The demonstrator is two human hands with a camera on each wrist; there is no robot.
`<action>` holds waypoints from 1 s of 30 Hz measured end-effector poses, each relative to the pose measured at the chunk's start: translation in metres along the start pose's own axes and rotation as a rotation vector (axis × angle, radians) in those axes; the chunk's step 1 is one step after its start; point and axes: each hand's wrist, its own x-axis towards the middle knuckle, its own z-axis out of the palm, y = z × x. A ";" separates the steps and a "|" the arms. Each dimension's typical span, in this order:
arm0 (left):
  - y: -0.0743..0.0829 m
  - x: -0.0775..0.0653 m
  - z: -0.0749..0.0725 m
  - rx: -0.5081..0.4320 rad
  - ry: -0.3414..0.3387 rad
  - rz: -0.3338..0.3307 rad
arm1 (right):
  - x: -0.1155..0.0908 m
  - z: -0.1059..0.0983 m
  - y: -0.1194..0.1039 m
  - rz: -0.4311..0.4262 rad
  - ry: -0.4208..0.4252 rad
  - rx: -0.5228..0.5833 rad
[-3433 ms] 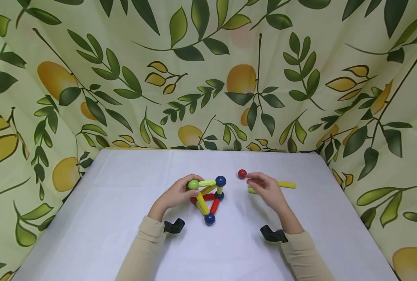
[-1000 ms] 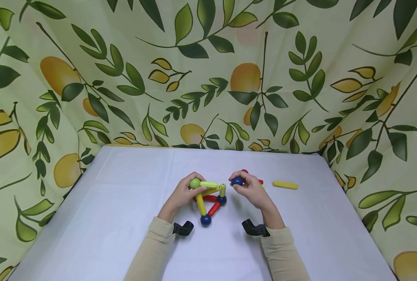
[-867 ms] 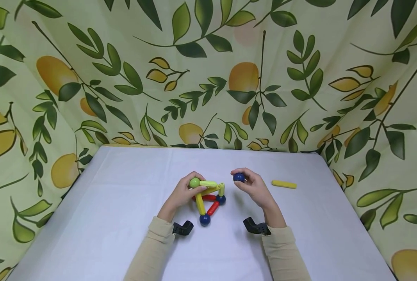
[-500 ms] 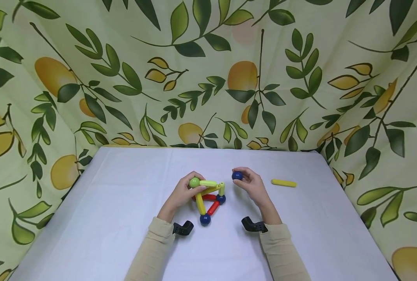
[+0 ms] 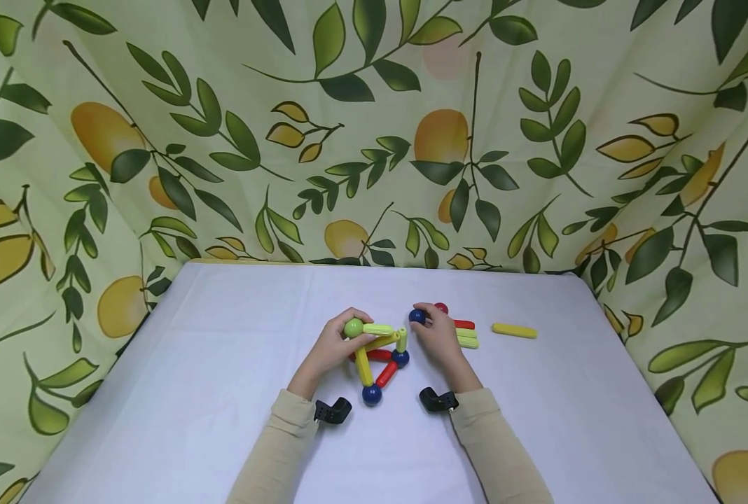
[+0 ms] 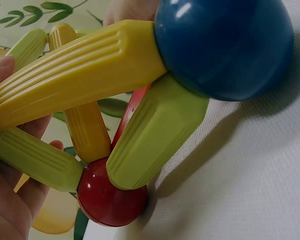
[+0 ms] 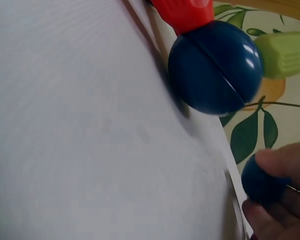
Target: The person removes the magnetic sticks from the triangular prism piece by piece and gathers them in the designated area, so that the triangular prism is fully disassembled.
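My left hand (image 5: pixel 328 350) grips a magnetic ball-and-rod frame at its light green ball (image 5: pixel 353 327). From that ball a light green rod (image 5: pixel 379 329) points right, its far end bearing no ball. The frame's base has a blue ball (image 5: pixel 371 395) in front, another blue ball (image 5: pixel 400 358) at right and a red ball (image 6: pixel 112 192), clear in the left wrist view. A short light green rod (image 5: pixel 402 340) stands up from the right blue ball. Just right of the frame, my right hand (image 5: pixel 440 343) pinches a loose blue ball (image 5: pixel 417 316) between thumb and fingers.
Behind and beside the right hand lie a red ball (image 5: pixel 441 308), a red rod (image 5: pixel 465 324) and light green rods (image 5: pixel 467 338). A yellow rod (image 5: pixel 514 330) lies farther right on the white-covered table (image 5: pixel 223 336). A leaf-patterned curtain surrounds the table.
The blue ball at the frame's upper right corner came off into my right hand. That hand, earlier over the loose rods, has moved left towards the frame. My left hand keeps its grip.
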 end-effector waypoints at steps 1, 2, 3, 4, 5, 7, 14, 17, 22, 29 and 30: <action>0.000 0.000 0.000 0.002 0.001 0.000 | 0.000 0.001 -0.001 -0.010 0.001 -0.027; 0.001 0.000 0.001 0.004 0.001 -0.001 | 0.000 0.002 -0.002 -0.023 0.002 -0.051; 0.002 0.000 0.001 0.005 0.000 0.000 | 0.000 0.002 -0.003 -0.032 0.001 -0.078; 0.003 0.000 0.001 0.007 0.000 0.000 | 0.000 0.003 -0.003 -0.040 0.002 -0.101; 0.004 -0.001 0.001 0.008 0.000 -0.002 | 0.000 0.003 -0.004 -0.048 -0.001 -0.124; 0.005 -0.001 0.001 0.014 0.004 -0.001 | 0.000 0.003 -0.005 -0.053 -0.010 -0.150; 0.006 -0.002 0.000 0.022 0.010 -0.020 | 0.000 0.003 -0.005 -0.070 -0.033 -0.179; 0.006 -0.002 0.000 0.022 0.012 -0.020 | -0.002 0.002 -0.005 -0.085 -0.040 -0.185; 0.005 -0.002 0.000 0.029 0.015 -0.010 | -0.007 -0.003 -0.004 -0.114 -0.053 -0.213; 0.008 -0.003 0.001 0.041 0.021 -0.012 | -0.020 -0.014 -0.011 -0.128 -0.079 -0.230; 0.008 -0.003 0.001 0.040 0.021 -0.014 | -0.022 -0.016 -0.012 -0.131 -0.083 -0.225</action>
